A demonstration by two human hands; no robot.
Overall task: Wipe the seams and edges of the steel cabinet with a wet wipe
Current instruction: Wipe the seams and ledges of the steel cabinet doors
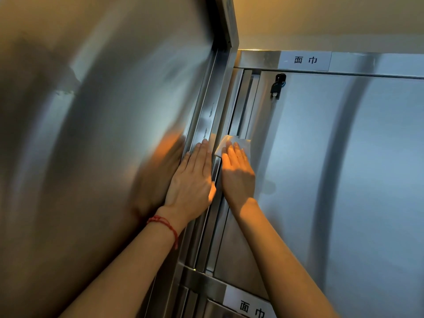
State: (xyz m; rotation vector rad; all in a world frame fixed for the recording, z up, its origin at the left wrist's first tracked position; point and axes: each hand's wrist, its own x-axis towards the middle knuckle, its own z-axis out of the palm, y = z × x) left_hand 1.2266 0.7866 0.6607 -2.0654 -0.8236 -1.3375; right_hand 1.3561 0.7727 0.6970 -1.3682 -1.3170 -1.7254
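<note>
A tall steel cabinet [344, 180] is filling the view, its brushed right-hand door lying flat and a second steel panel [103, 134] angling in from the left, the two meeting at a vertical seam [219, 143] of folded edges. The left hand [191, 180], with a red string bracelet [164, 223] circling its wrist, is lying flat with straight fingers together against the left panel's edge strip. The right hand [237, 173] is pressing flat, fingers straight, on a white wet wipe [231, 143] against the door's left edge just beside the seam; the wipe is showing above the fingertips. A white label [305, 60] on the top rail is reading "面巾", and a lower label [251, 308] is repeating it. A black lock with a key [278, 84] is sitting near the door's upper left corner.
</note>
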